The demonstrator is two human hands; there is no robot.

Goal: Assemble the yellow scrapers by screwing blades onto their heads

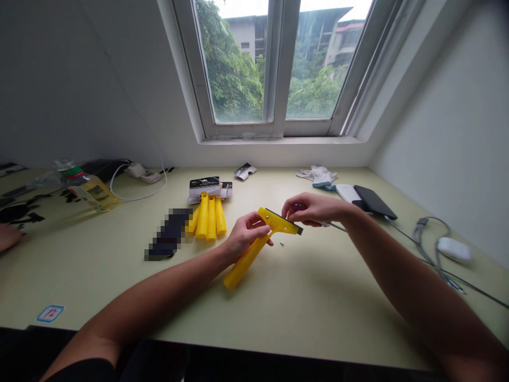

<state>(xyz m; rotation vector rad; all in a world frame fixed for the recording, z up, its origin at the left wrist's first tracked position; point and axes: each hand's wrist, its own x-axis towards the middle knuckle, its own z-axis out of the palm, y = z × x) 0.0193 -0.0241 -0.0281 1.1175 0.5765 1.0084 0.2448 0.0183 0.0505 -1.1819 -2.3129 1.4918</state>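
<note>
My left hand is closed around a yellow scraper just below its head. The scraper is tilted, its handle toward the front left, and a dark blade strip runs along the head's far edge. Close against that edge, my right hand is closed with the fingers pinched on a small dark purple object; most of it is hidden, so its kind does not show. A tiny screw lies on the table beneath the scraper head.
Several yellow scrapers with card labels lie behind my left hand, beside a pixelated dark patch. A bottle of yellow liquid stands left, near another person's hand. Gloves, a black phone-like slab and cables lie right.
</note>
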